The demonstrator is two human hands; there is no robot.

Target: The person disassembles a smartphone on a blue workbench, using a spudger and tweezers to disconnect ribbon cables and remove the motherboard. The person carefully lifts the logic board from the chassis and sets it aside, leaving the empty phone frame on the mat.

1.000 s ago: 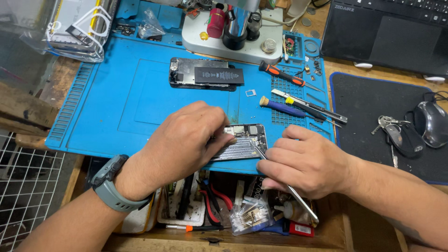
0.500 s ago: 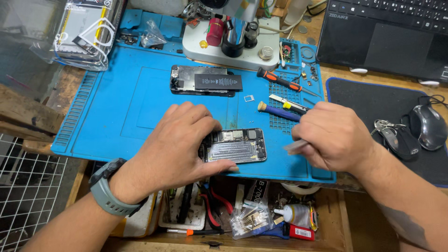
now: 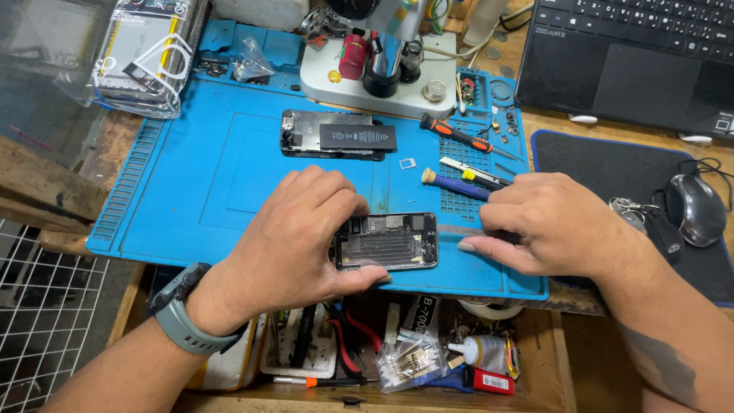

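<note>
My left hand [image 3: 294, 241] grips the left end of an opened phone body [image 3: 391, 242] lying on the blue work mat [image 3: 191, 176] near its front edge. Circuit parts show inside the phone. My right hand [image 3: 558, 222] rests on the mat just right of the phone, with its fingers closed on a thin flat metal tool [image 3: 453, 229] whose tip points at the phone's right end. A grey watch is on my left wrist. Farther back on the mat lies a second phone part with a black battery [image 3: 340, 136].
An orange-handled screwdriver [image 3: 455, 135] and a blue-handled brush [image 3: 453, 183] lie behind my right hand. A microscope base [image 3: 367, 80] stands at the back. A laptop [image 3: 634, 53], mouse [image 3: 696, 206] and keys [image 3: 631, 214] are at right. An open drawer [image 3: 397, 356] of small supplies sits below the mat.
My right hand has moved from in front of the phone to its right side, lowering the metal tool flat onto the mat. My left hand stays on the phone.
</note>
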